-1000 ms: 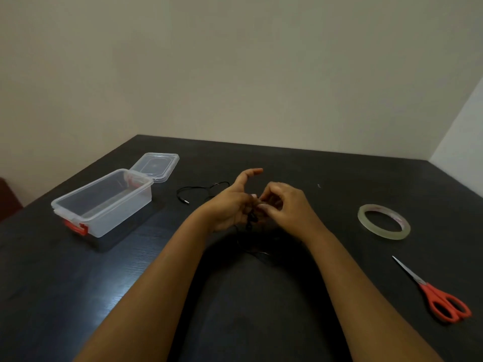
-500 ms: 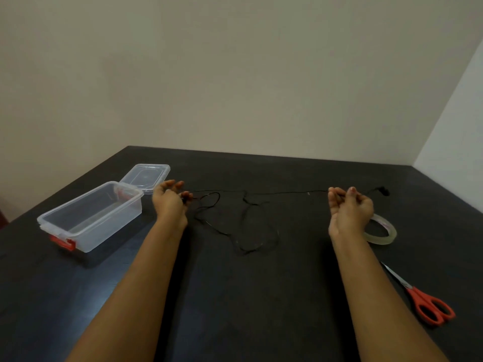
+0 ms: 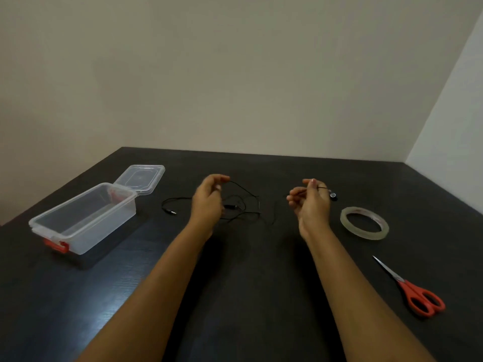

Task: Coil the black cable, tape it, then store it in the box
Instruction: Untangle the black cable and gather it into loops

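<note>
A plain beige wall [image 3: 235,74] fills the upper half of the frame and meets a paler, whitish wall [image 3: 460,121] at a corner on the right. Below, a dark matte bench [image 3: 248,288] reaches both walls, with a soft bluish sheen at lower left.

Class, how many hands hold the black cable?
2. The left hand pinches the cable above its loose loops; the right hand pinches it near one end, left of the tape.

Red-handled scissors [image 3: 401,281] lie closed on the dark table [image 3: 248,283].
</note>
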Demonstrator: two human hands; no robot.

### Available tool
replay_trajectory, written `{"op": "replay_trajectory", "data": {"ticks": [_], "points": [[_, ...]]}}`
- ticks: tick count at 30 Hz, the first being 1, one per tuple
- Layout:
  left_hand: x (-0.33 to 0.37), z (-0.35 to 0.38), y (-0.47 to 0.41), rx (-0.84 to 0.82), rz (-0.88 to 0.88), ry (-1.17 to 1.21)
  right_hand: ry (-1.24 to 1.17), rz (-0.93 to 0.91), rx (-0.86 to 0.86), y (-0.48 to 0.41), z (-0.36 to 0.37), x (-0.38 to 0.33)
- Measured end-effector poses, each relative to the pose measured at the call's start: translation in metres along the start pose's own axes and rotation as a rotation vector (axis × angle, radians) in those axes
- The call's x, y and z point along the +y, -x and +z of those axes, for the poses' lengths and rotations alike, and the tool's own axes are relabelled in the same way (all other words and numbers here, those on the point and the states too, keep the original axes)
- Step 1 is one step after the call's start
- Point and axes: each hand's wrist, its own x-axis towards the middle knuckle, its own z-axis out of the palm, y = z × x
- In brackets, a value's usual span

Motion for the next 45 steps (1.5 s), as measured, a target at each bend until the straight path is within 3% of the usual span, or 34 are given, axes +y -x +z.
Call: {"op": "replay_trajectory", "data": {"ticks": [4, 6, 9, 13, 16, 18, 24, 27, 30, 33, 37, 39, 45], "points": [[-0.009, 0.006, 0.006, -0.203, 0.321, -0.672, 0.180, -0.020, -0.157, 0.012, 0.014, 0.003], [-0.016, 0.006, 0.005, -0.217, 0.347, -0.862, 0.295, 0.025, -0.235, 0.017, 0.020, 0.009], [-0.018, 0.007, 0.007, -0.305, 0.274, -0.610, 0.514, 0.085, -0.441, 0.022, 0.025, 0.018], [0.007, 0.022, 0.025, -0.376, -0.086, 0.053, 0.951, -0.228, -0.540, 0.032, 0.030, 0.020], [0.016, 0.025, 0.027, -0.365, -0.164, 0.110, 1.502, -0.573, -0.517, 0.044, 0.033, 0.014], [0.017, 0.023, 0.025, -0.379, -0.121, 0.112, 1.637, -0.676, -0.519, 0.052, 0.037, 0.011], [0.022, 0.015, 0.026, -0.579, -0.183, 0.171, 1.674, -0.689, -0.462, 0.053, 0.038, 0.005], [0.022, 0.009, 0.027, -0.591, -0.246, 0.314, 1.414, -0.826, -0.531, 0.049, 0.032, 0.009], [0.021, -0.003, 0.022, -0.665, -0.259, 0.296, 1.399, -0.999, -0.635, 0.046, 0.031, 0.013], [0.021, -0.005, 0.020, -0.774, -0.226, 0.158, 1.436, -0.941, -0.597, 0.045, 0.032, 0.017], [0.022, -0.014, 0.015, -0.815, -0.214, 0.109, 1.230, -0.817, -0.532, 0.035, 0.025, 0.013], [0.021, -0.014, 0.017, -0.847, -0.237, 0.102, 1.266, -0.781, -0.535, 0.031, 0.020, 0.012], [0.016, 0.008, 0.028, -0.843, -0.276, 0.165, 1.368, -0.841, -0.513, 0.041, 0.031, 0.019]]}}
